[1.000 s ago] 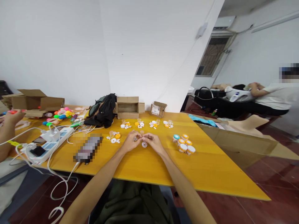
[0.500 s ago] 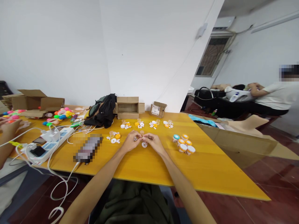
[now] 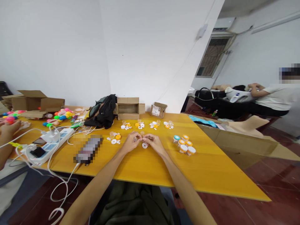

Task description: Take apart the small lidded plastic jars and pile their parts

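My left hand [image 3: 131, 142] and my right hand [image 3: 153, 143] meet fingertip to fingertip over the middle of the table. Both are closed in a pinch; whatever sits between the fingers is too small and covered to name. Just below the fingertips a white ring-like disc [image 3: 144, 146] lies on the wood. Behind them, partly hidden, stands a small clear cup [image 3: 142, 133]. Some small patterned pieces [image 3: 135, 139] show by my left fingers. To the left lies a group with a yellow lid [image 3: 118, 137] and a white disc [image 3: 113, 141].
Several capped jars [image 3: 183, 149] cluster at right. Sets of small parts [image 3: 153, 126] line the back, before two cardboard boxes [image 3: 128, 109]. A power strip [image 3: 55, 145], cables and a phone [image 3: 89, 149] occupy the left. Another person's hand [image 3: 9, 129] holds colourful balls at far left.
My hands stay almost in the same place, fingertips still together. At far left the other person's hand has shifted slightly, with a red-pink ball now more visible.
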`<state>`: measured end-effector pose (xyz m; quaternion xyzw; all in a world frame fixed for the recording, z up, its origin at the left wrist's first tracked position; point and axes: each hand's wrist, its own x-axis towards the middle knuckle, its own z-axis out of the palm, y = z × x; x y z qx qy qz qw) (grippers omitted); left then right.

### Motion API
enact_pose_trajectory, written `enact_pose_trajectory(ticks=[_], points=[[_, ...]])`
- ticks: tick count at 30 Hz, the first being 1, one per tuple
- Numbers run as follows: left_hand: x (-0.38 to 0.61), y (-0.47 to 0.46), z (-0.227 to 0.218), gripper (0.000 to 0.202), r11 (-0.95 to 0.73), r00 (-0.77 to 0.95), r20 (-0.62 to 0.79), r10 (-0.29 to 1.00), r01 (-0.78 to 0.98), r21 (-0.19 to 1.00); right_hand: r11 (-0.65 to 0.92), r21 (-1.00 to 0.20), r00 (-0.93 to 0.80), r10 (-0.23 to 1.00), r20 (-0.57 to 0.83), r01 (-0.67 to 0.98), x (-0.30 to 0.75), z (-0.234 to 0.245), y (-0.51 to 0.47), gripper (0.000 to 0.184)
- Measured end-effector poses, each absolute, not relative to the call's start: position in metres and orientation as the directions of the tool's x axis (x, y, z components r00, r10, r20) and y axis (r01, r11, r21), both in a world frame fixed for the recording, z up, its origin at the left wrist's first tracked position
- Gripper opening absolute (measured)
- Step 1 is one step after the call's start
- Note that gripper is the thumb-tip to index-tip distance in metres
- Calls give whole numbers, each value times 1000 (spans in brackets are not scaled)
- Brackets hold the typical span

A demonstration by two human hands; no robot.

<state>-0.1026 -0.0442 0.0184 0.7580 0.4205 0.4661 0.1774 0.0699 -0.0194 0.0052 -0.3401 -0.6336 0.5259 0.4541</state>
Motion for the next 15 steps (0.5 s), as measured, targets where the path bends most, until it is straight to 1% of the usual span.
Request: enact_pose_trajectory(ticks=[4,9,15], points=[[-104,-41,17,13,-559,225,531,817,537,632,269,-963,-303,917,259,-7,72,5,-18,35],[-106,-41,12,14,-539,278,492,825,652,534,379,-920,-211,912,352,103,74,5,-16,30],[-107,-45,11,17,-542,342,461,819,725,425,409,-886,-206,907,367,219,78,5,-15,23]])
